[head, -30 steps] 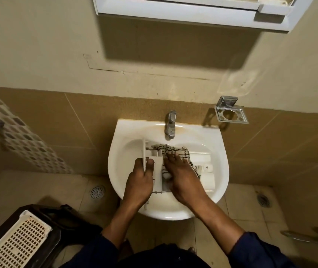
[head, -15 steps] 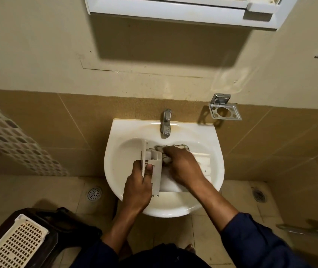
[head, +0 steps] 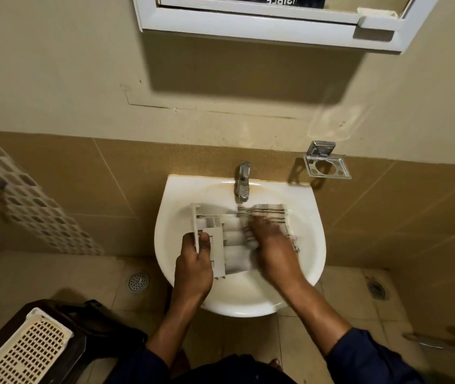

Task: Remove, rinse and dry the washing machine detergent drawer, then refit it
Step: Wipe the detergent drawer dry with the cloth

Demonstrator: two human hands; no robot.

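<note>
The white detergent drawer (head: 220, 242) lies across the bowl of the white sink (head: 312, 245), its front panel on the left. My left hand (head: 194, 261) grips that front end, thumb on top. My right hand (head: 272, 245) presses a checked white-and-dark cloth (head: 269, 213) onto the drawer's compartments; hand and cloth are motion-blurred. The right part of the drawer is hidden under the cloth and hand. A chrome tap (head: 242, 181) stands at the back of the sink, with no water visible.
A metal soap holder (head: 327, 167) is fixed to the wall right of the sink. A dark stool with a cream perforated tray (head: 24, 347) stands at the lower left. Floor drains (head: 138, 281) sit on the tiled floor. A white cabinet (head: 262, 23) hangs above.
My right hand has moved the cloth back and forth along the drawer, now further right. The left hand has kept its grip on the front end. The camera has shifted slightly.
</note>
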